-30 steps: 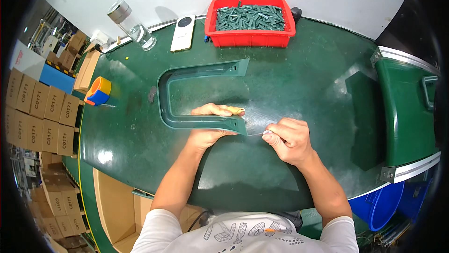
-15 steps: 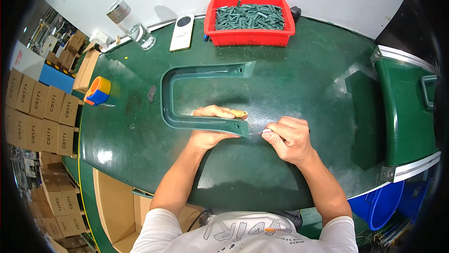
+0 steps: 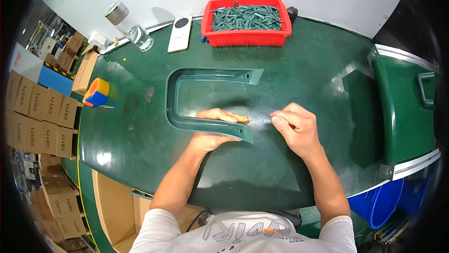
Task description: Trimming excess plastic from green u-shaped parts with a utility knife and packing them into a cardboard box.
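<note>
A green U-shaped plastic channel (image 3: pixel 172 95) is held above the table with its open end toward the right. My left hand (image 3: pixel 208 138) is closed around its near arm, fingers below and thumb along the inner side. Something yellow (image 3: pixel 242 118) covers the thumb tip, like a finger cot or tape. Small holes show near the ends of both arms. My right hand (image 3: pixel 297 126) is apart from the channel, to the right of its near end. Its thumb and forefinger are pinched together on something thin and small, too faint to name.
A red bin (image 3: pixel 248 40) of small green strips stands at the back, beside a white phone (image 3: pixel 180 34) and a glass bottle (image 3: pixel 137 36). Tape rolls (image 3: pixel 97 92) lie at left. A green panel with a handle (image 3: pixel 407 112) bounds the right; stacked cartons (image 3: pixel 39 108) stand far left.
My right hand has moved up and slightly right, away from the channel's near end. The channel, in my left hand, has shifted slightly right and toward me.
</note>
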{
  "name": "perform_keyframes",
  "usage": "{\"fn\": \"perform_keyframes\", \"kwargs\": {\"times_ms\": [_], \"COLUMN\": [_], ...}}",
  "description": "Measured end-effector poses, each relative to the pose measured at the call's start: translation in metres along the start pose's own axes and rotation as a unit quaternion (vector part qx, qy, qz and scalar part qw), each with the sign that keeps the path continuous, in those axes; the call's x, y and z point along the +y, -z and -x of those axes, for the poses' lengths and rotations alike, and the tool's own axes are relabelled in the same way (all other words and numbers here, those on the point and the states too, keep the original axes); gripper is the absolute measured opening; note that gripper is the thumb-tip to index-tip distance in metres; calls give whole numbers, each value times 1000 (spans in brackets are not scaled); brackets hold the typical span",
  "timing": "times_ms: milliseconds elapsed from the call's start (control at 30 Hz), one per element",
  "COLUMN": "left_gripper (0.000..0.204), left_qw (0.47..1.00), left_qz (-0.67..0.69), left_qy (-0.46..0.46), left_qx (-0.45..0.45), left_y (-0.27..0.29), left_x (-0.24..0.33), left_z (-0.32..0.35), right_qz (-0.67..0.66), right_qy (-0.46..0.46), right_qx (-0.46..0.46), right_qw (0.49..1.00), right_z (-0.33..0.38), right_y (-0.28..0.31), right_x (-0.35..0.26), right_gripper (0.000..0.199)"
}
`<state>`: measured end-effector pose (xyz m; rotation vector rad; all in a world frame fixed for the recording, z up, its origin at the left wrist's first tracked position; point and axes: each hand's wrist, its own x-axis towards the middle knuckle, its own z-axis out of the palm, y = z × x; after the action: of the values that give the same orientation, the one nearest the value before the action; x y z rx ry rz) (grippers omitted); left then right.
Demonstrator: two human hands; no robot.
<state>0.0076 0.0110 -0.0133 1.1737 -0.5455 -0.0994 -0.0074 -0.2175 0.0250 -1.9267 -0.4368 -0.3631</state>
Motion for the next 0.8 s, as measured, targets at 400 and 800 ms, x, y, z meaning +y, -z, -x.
{"fn": "perform_keyframes", "kwargs": {"times_ms": [400, 800], "left_gripper": [43, 47], "left_qw": [998, 994], "left_qz": [-51, 24], "left_qy": [26, 20], "left_qx": [28, 102], "left_y": [-2, 7], "left_x": [3, -5], "left_z": [5, 4], "right_qz": [-109, -54], "right_qy": [-129, 19], "right_qx": [-205, -272], "right_qw": [964, 961], "right_z": [2, 10], "right_y": [5, -9], "right_x": [-12, -10], "right_gripper": [42, 31]}}
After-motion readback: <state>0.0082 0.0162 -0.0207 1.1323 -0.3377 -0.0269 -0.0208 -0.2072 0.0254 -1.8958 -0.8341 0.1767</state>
